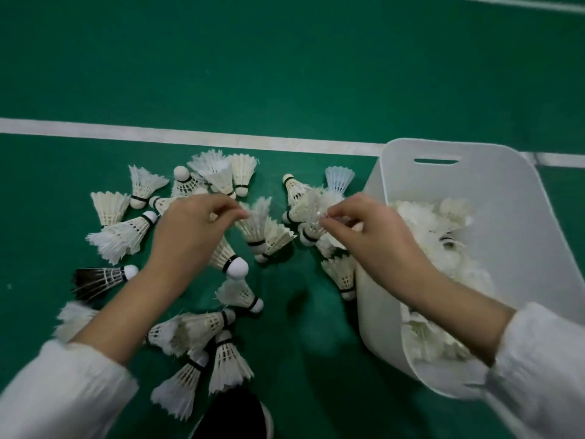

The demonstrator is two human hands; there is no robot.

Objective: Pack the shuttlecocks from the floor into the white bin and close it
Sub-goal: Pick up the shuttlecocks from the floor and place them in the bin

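We look down at a green floor (285, 74) with a white line (190, 137) painted across it. Lots of shuttlecocks (202, 331) lie on the floor in a messy pile, in front of us and to our left. Most of them are white or cream. One dark shuttlecock (98, 280) lies at the left edge of the pile.

The white bin (506, 217) sits on the floor at our right. It is open and tilted toward us. It already has many shuttlecocks inside (443, 242). A handle slot (437, 160) is cut into its far wall.

Our left hand (190, 229) reaches over the middle of the pile. Its grip is pinched together on the feathers of a white shuttlecock (256, 223) that lies on the floor.

Our right hand (376, 239) is just beside the bin's near edge. Its grip is pinched together on the feathers of a fluffy white shuttlecock (311, 202) at the right side of the pile. More shuttlecocks lie under and around this hand.

Both arms wear white sleeves (63, 388). A black shoe (234, 416) shows at the bottom, near the pile.
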